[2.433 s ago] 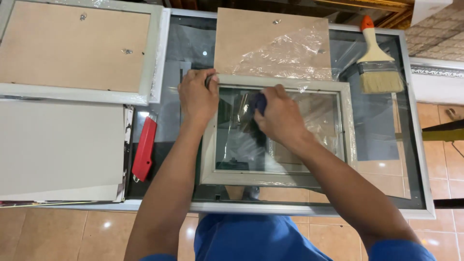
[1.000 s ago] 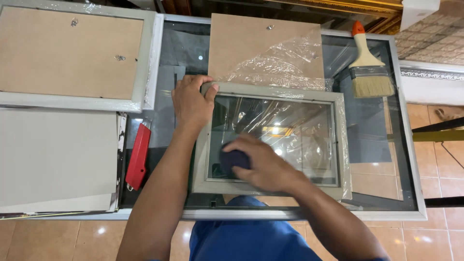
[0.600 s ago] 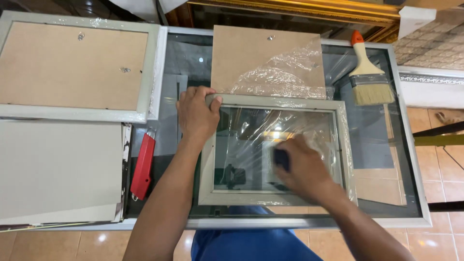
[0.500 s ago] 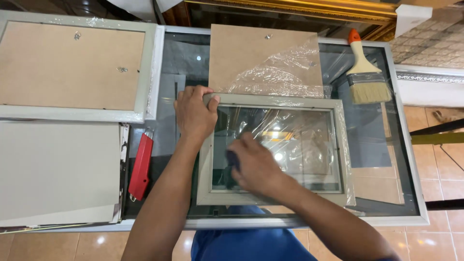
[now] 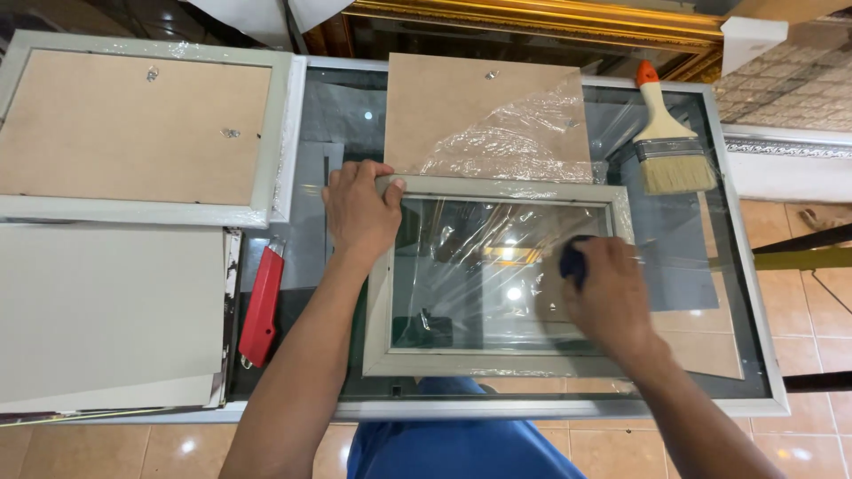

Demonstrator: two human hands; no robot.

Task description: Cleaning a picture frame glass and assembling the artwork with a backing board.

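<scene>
A person leans over a glass-topped worktop (image 5: 754, 355) with a pale metal rim, both hands on a small grey-white picture frame (image 5: 493, 364) that lies flat near the front edge, its glass pane wrapped in wrinkled clear film. The left hand (image 5: 359, 208) presses down on the frame's upper left corner, fingers spread and thumb hooked over the moulding. The right hand (image 5: 608, 293) rests on the right side of the pane, its fingers closed around a dark blue pad or cloth (image 5: 572, 262), most of it hidden under the palm. Just behind the frame lies a brown backing board (image 5: 461, 106) with crumpled plastic wrap (image 5: 524, 146) bunched over its lower right part. To the right, well clear of the hands, a flat paintbrush (image 5: 670, 146) with an orange-tipped wooden handle and pale bristles lies on the glass. At left, a larger frame (image 5: 142, 129) lies face down, showing its brown back and small metal hangers, above a stack of grey boards (image 5: 106, 310). A red utility knife (image 5: 262, 306) sits between that stack and the left forearm. Glossy tan floor tiles show beneath the worktop, and a gilded moulding (image 5: 532, 18) runs along the far side.
</scene>
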